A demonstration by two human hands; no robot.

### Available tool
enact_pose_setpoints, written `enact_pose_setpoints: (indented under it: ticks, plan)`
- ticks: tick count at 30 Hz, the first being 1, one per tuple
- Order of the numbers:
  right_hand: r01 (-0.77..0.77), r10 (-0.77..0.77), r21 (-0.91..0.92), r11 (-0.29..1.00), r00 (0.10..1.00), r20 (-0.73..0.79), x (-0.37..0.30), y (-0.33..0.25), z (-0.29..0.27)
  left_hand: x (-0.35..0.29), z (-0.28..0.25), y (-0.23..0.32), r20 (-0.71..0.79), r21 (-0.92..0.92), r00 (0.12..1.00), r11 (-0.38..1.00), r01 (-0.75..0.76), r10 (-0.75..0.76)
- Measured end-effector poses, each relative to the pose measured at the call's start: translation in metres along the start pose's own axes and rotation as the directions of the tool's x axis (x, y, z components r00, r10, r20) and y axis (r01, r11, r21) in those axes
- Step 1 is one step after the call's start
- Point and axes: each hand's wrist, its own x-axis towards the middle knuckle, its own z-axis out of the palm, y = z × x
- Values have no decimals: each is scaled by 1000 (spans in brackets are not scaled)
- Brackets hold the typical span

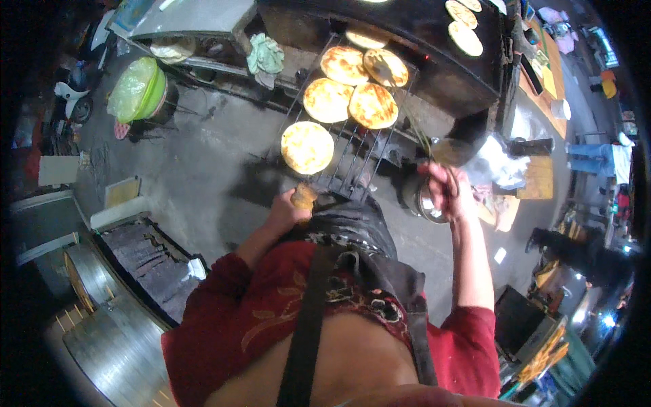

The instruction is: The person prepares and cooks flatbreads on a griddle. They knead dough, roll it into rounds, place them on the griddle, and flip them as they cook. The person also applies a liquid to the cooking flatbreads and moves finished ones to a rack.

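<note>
A dark wire rack [347,159] slants between my body and the oven, with several round browned flatbreads [307,148] lying on it. At its near left corner my left hand [286,211] is closed around a tan, rounded piece [303,197], which may be a handle; its join with the rack is not clear. My right hand [444,188] grips long, thin metal tongs [426,141] right of the rack. They reach up toward the far right flatbread [386,67], where a dark patch lies over its top; the tips are hard to make out.
More flatbreads [465,39] lie on the dark oven top [413,24]. A green bag-lined tub [139,88] and a hanging pale green cloth [265,54] are at left. A metal pot [428,203] stands below my right hand. Large round metal vessels [115,349] sit at lower left.
</note>
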Motion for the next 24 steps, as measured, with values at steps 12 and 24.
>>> enact_pose_setpoints:
  ticks: [12,24]
  plan:
    - [13,9,-94,995,973,232,-31,150,-3,-3,-1,14,36,-71,991,989,133,-131]
    - [-66,29,96,993,938,346,-33,93,-23,5,-7,-22,81,97,997,995,4,-12]
